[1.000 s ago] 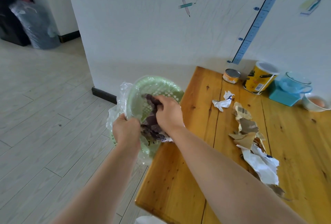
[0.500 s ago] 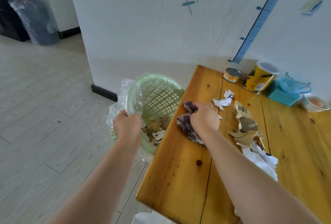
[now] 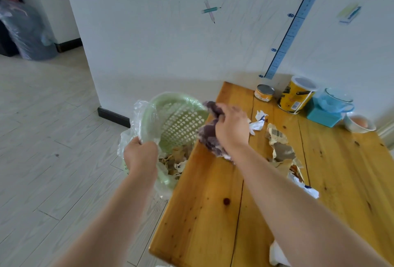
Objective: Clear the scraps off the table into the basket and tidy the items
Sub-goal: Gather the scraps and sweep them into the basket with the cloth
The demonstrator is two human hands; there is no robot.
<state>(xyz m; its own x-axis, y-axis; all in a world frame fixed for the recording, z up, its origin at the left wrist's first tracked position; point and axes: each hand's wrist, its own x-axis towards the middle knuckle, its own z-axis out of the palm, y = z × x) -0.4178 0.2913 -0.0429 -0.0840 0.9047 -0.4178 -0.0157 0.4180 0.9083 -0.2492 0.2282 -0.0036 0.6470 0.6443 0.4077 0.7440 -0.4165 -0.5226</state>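
At the table's near edge: one white crumpled piece (image 3: 277, 254), partly hidden by the right forearm.

Wooden table (image 3: 202, 213): bare planks along the near left corner.

Off the left edge:
- Left hand (image 3: 140, 155), fingers curled over the near rim of the basket, gripping rim and liner together.
- Green basket (image 3: 181, 117), lattice-walled, tilted with its mouth toward the table and lying against or just beside the left edge. Whether it rests on the floor cannot be told.
- Clear plastic liner (image 3: 136, 121), bunched over the rim.
- Basket scraps (image 3: 172, 160), brown and white bits lying in the low side of the basket.

At the left edge, past the middle: right hand (image 3: 231, 130), closed around a purplish cloth (image 3: 207, 136). The cloth hangs over the table's edge, touching the basket rim.

Middle of the table, right of that hand:
- Torn paper scraps (image 3: 281, 151), brown and white, one bearing a barcode, in a loose line running toward the near edge.
- White crumpled paper (image 3: 259, 121), just beside the hand's knuckles.

Far edge, against the wall, left to right:
- Small tin (image 3: 264, 93), upright.
- Yellow canister (image 3: 295, 97), white-lidded.
- Teal box (image 3: 322, 116) with a glass cup (image 3: 334, 100) on top.
- White bowl (image 3: 358, 122) holding an egg.

Wall: blue height-chart strip (image 3: 294, 25).
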